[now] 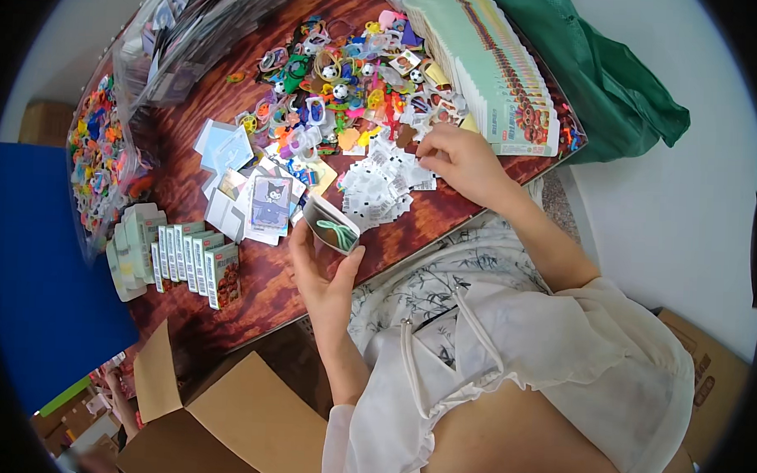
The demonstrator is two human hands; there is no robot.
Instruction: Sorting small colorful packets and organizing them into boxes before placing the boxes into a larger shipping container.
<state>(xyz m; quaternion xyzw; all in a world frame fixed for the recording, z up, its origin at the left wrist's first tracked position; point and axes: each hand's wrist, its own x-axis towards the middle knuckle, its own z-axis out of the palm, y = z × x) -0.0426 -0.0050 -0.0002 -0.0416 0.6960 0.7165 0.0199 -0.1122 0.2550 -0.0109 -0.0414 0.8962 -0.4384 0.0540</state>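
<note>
The left hand (pixel 317 286) is pinching a small open carton (pixel 314 213), green cord (pixel 337 233) lying inside, by the near edge of a red-brown marbled table (pixel 267 287). The right hand (pixel 464 164) is curling its fingers beside white paper packets (pixel 376 186); I cannot tell whether they are gripping anything. Bare tabletop is showing between the left hand and upright cartons (pixel 224 274). Below the near edge an open cardboard box (pixel 256 407) is standing; a white wall (pixel 688 206) is rising at right.

A dark green bag (pixel 625 99) lies crumpled at the upper right, beside a white wall (pixel 701 198). A flat blue panel (pixel 48 275) fills the left side (a small brown box (pixel 46 123) shows just above it), and a printed carton (pixel 711 381) sits lower right.
</note>
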